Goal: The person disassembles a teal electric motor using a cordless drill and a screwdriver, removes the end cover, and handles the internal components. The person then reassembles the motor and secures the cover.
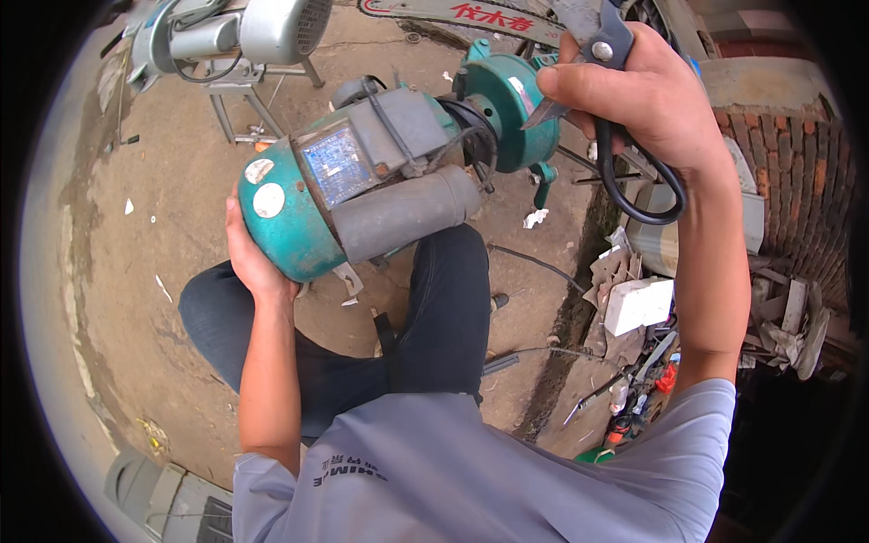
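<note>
A green electric motor (305, 237) with a grey capacitor housing (407, 207), a black cable and a metal nameplate spans the middle of the view, tilted up to the right. At its far end is a round green housing (506, 102). My left hand (254, 251) lies against the domed end cover, fingers partly hidden behind it. My right hand (631, 102) grips a pair of scissors (602, 51) with black handles, in front of the round housing. One blade point lies over the housing; whether it touches cannot be told.
A grey motor (271, 30) on a metal stand is at the upper left. Beyond the green motor lies a chainsaw guide bar (468, 19). Scrap, cardboard and a white foam block (638, 305) lie at the right, near a brick wall (787, 190). A dark cable (536, 261) crosses the concrete floor.
</note>
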`<state>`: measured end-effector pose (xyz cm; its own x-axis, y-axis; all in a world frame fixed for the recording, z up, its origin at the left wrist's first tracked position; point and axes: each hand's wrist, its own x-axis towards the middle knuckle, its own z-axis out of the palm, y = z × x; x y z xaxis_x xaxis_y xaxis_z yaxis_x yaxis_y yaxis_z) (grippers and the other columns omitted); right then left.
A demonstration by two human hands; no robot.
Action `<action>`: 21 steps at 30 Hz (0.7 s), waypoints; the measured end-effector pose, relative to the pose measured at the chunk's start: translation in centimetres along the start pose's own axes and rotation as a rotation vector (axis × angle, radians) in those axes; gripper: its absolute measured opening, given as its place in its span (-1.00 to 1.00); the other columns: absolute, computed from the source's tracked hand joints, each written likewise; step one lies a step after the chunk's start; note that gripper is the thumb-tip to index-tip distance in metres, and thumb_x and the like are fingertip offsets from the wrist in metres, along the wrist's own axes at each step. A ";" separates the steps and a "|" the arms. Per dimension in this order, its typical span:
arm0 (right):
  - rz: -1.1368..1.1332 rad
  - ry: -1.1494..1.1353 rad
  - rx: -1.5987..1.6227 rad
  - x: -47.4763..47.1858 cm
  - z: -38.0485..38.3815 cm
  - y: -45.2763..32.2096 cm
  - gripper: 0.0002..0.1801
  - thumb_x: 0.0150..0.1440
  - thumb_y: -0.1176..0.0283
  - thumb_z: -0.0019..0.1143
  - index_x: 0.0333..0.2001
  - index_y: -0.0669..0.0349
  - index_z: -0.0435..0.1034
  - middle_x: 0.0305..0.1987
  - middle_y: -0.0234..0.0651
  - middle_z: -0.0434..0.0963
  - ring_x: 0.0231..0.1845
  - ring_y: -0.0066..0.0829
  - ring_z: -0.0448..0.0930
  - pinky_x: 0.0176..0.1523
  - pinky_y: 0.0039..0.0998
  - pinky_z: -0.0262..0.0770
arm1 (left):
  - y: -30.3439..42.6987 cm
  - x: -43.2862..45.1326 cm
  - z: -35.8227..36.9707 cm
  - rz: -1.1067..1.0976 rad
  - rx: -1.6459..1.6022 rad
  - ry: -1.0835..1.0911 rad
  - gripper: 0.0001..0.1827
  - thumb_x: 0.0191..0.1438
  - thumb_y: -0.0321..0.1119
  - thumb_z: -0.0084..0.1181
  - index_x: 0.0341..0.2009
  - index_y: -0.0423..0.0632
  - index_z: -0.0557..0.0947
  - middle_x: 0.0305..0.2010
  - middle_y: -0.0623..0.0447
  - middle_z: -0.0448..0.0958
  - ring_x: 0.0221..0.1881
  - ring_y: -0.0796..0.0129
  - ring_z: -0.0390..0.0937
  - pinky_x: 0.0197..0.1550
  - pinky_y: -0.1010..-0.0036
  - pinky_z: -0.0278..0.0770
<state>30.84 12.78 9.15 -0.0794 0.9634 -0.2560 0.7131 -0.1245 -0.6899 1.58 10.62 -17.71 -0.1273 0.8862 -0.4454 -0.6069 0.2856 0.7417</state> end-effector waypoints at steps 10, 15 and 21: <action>0.955 0.828 0.961 -30.3 22.8 37.2 -0.71 0.20 0.25 0.36 -0.38 0.24 0.48 -0.52 -0.41 0.52 -0.64 -0.62 0.43 -0.55 -0.55 0.33 | 1.9 0.7 -1.0 0.105 0.269 0.026 -0.26 0.37 0.14 -0.24 0.40 -0.17 0.28 0.42 -0.17 0.32 0.36 -0.07 0.35 0.40 0.04 0.29; 1.221 1.135 1.384 -34.5 34.1 48.6 -0.56 0.19 0.07 0.37 -0.35 0.27 0.47 -0.48 -0.32 0.54 -0.60 -0.51 0.49 -0.56 -0.44 0.43 | 2.0 0.6 -0.2 0.188 0.387 0.050 -0.28 0.35 0.13 -0.24 0.38 -0.17 0.32 0.40 -0.18 0.35 0.35 -0.09 0.38 0.37 -0.04 0.35; 1.331 0.714 0.296 -35.9 43.0 48.3 -0.19 0.01 0.03 0.44 0.12 0.50 0.41 -0.14 0.02 0.64 -0.04 -0.05 0.67 0.04 -0.22 0.58 | 2.5 0.4 -0.8 0.119 0.425 0.028 -0.19 0.34 0.24 -0.32 0.43 -0.14 0.25 0.44 -0.16 0.30 0.39 -0.10 0.32 0.39 -0.03 0.32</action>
<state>38.13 -38.03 -44.10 0.8835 0.0185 -0.4680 -0.1714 -0.9172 -0.3597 -0.66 11.43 -16.47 -0.2013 0.9136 -0.3534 -0.2109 0.3119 0.9264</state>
